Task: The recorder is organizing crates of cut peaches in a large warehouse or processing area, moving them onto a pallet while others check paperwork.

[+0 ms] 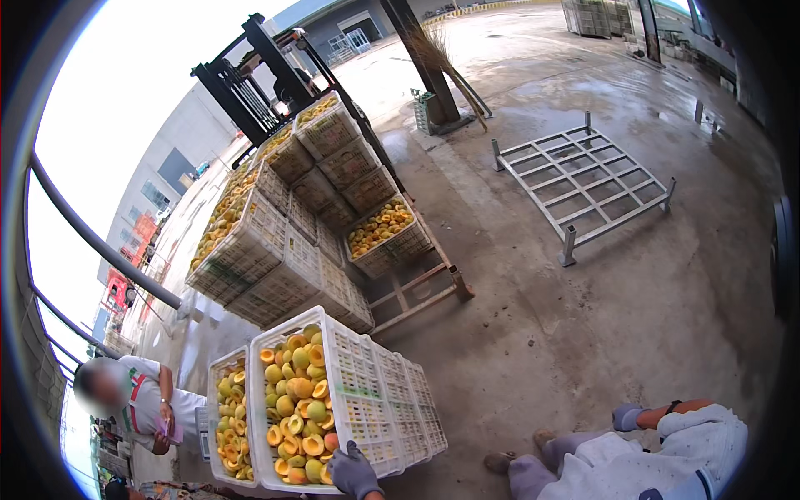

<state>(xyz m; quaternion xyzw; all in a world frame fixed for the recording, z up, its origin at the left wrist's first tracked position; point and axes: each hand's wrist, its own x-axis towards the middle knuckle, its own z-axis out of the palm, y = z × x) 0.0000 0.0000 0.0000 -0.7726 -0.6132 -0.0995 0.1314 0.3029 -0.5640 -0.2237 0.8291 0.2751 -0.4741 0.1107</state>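
A white plastic crate [367, 392], top of a stack, stands at the lower middle and is heaped with halved yellow-orange peaches [296, 408], many showing hollow pit cavities. Over the crate's near rim, my left hand [354, 471] in a grey glove is closed, fingers on the inside. A second crate of peach halves [232, 425] stands against its left side. My right hand [628, 417], also gloved, hangs beside my body at the lower right, touching nothing visible. Its fingers are too small and turned away to read.
Crates of peaches [275, 250] are piled on a rusty metal pallet [457, 287] before a forklift [262, 79]. A grey metal rack frame [583, 179] lies on the concrete. Brooms lean against a post [421, 62]. Beside the crates, a person [150, 400] holds something pink.
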